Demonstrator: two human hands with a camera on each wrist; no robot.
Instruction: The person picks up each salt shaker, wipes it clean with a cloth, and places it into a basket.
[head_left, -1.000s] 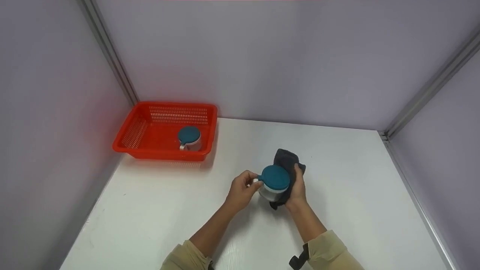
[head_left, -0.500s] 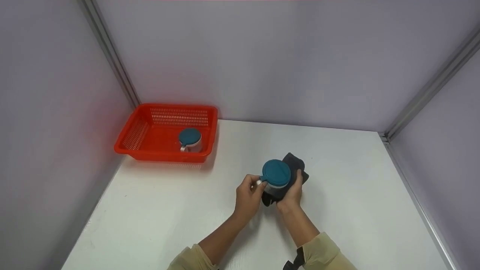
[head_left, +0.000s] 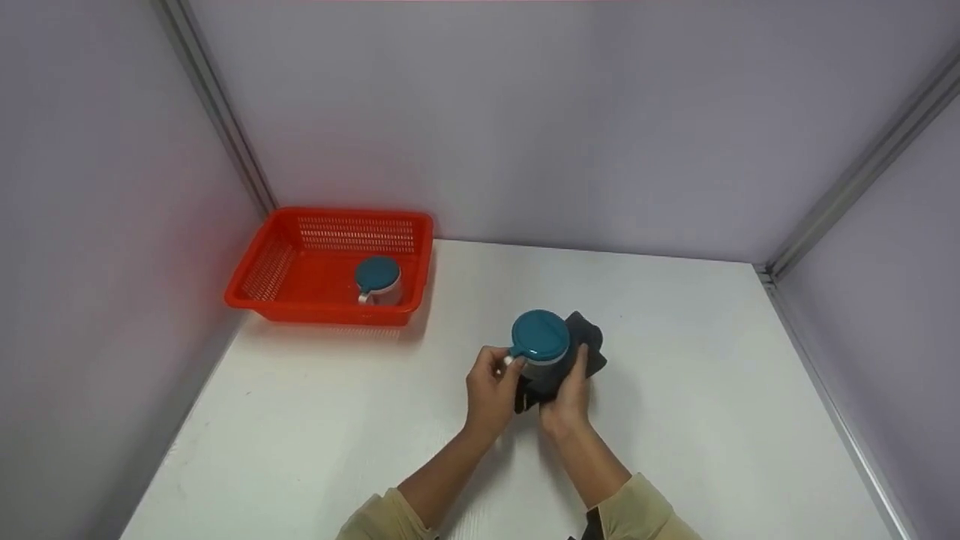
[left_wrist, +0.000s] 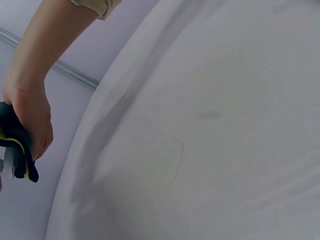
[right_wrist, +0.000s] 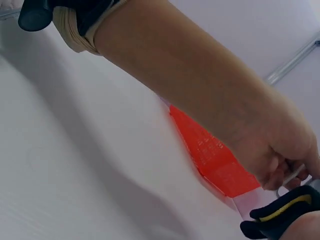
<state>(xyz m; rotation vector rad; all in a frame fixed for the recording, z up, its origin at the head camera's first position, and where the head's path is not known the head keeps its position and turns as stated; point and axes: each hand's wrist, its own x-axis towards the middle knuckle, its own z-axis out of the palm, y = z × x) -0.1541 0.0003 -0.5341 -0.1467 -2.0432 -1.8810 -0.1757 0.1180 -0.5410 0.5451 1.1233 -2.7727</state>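
A clear jar with a round blue lid (head_left: 541, 335) and a white handle is held upright above the white table. Thumb and fingers of my left hand (head_left: 491, 394) pinch its handle from the left; the right wrist view also catches this left hand (right_wrist: 280, 145) at the handle. My right hand (head_left: 568, 401) holds a dark grey cloth (head_left: 587, 337) around the jar's right side and underside. In the left wrist view, the cloth (left_wrist: 12, 135) shows a yellow edge beneath the right hand (left_wrist: 32, 117). The cloth hides much of the jar's body.
A red plastic basket (head_left: 322, 311) with slotted walls stands at the back left of the white table (head_left: 675, 420). Inside it, on the right, sits a similar blue-lidded jar (head_left: 379, 277). Pale panels (head_left: 525, 127) enclose the back and sides.
The jar has shifted a little away from me and left, its handle turning toward me. My right hand and the cloth have moved left and further under it, while the left hand keeps its pinch.
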